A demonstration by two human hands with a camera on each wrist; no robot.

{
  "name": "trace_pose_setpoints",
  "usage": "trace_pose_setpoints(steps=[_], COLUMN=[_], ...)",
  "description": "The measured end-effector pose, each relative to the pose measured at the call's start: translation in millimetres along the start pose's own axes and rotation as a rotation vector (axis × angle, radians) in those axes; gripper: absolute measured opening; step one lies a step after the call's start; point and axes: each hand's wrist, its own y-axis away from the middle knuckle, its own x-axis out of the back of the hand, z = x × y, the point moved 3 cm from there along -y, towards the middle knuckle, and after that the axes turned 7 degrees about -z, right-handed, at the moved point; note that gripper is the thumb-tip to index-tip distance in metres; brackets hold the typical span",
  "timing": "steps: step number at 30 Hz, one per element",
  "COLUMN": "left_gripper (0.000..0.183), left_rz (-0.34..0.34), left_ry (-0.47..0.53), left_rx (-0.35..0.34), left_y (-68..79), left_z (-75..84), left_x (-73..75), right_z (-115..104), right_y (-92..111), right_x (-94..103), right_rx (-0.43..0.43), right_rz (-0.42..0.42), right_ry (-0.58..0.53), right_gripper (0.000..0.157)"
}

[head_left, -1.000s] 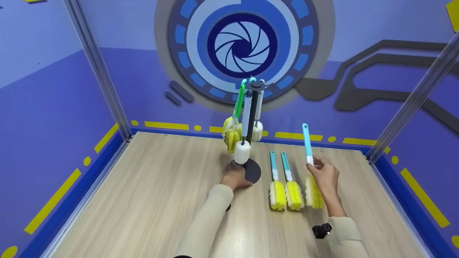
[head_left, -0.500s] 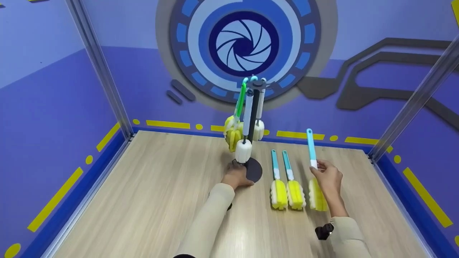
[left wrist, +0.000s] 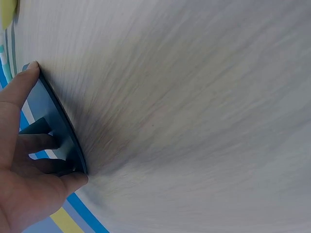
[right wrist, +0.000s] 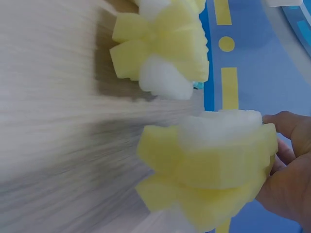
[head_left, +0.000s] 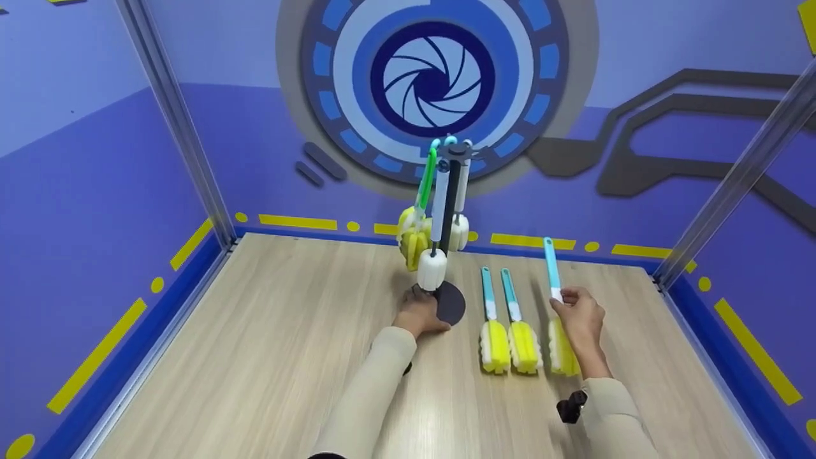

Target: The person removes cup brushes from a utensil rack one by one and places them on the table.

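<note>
My left hand (head_left: 419,313) grips the round black base (head_left: 454,305) of an upright rack; in the left wrist view the thumb and fingers hold the base (left wrist: 59,127) at its edge. From the rack's top hang several cleaning brushes, among them a white-headed brush (head_left: 431,269) in front and one with a green handle (head_left: 427,178). To the right, my right hand (head_left: 581,317) pinches a sponge brush (head_left: 553,268) at the white part of its blue handle. Its yellow-and-white head (right wrist: 209,160) points toward me, close over the table and partly covered by the hand in the head view.
Two similar sponge brushes, a left one (head_left: 495,344) and a right one (head_left: 524,344), lie side by side on the wooden table (head_left: 268,331), between the rack and my right hand. Metal posts and printed blue panels (head_left: 236,146) enclose the table's back and sides.
The pinched sponge brush has come down toward the table and shifted slightly right, its handle tip now lower in the head view. My left hand and the rack have stayed in place.
</note>
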Motion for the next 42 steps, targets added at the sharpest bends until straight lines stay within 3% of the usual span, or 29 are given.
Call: trace_pose_setpoints(steps=[21,31,37,42], left_gripper=[0.097,0.096,0.096,0.099], left_rz=[-0.034,-0.028,-0.016,-0.016], left_ry=[0.053,0.066,0.056,0.065], left_rx=[0.014,0.008,0.008,0.015], left_y=[4.7,6.8,6.7,5.7], left_z=[-0.6,0.3,-0.6,-1.2], left_x=[4.5,6.9,6.7,4.0], right_z=[8,6,7,8], right_y=[-7,-11,-13,-14], right_x=[-23.4,-28.3,-31.6,-35.1], right_rx=[-0.108,-0.112,-0.054,-0.060], right_rz=[-0.101,-0.121,-0.106,-0.112], right_ry=[0.048,0.091,0.143,0.147], right_gripper=[0.035,0.032,0.029,0.028])
